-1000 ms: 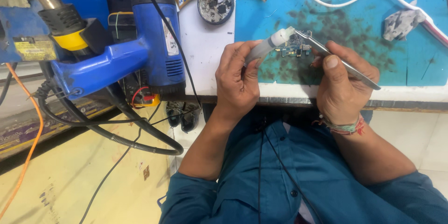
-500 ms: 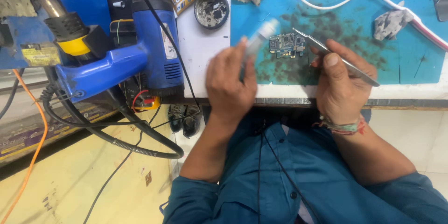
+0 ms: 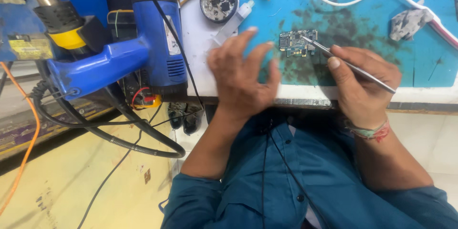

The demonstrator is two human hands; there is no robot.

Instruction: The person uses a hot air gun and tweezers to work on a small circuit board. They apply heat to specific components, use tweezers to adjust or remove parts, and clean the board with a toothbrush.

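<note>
- Small dark rectangular circuit board [image 3: 297, 42] lies on the blue mat [image 3: 362, 14] covering the table.
- Right hand [image 3: 365, 83] pinches slim metal tweezers [image 3: 350, 66], tips touching the board's right edge.
- Left hand [image 3: 243, 74], fingers spread and holding nothing, hovers just left of the board.
- Clear plastic syringe [image 3: 232, 23] lies beyond the left hand.

The left hand [image 3: 243, 74] no longer holds the syringe [image 3: 232, 21] over the board [image 3: 296, 42]. A second ago it pinches the syringe with the tip at the board; half a second ago it lifts it away, blurred. Now the syringe lies on the white strip beside the round tin [image 3: 218, 1], and the hand hovers open, fingers spread, left of the board.
</note>
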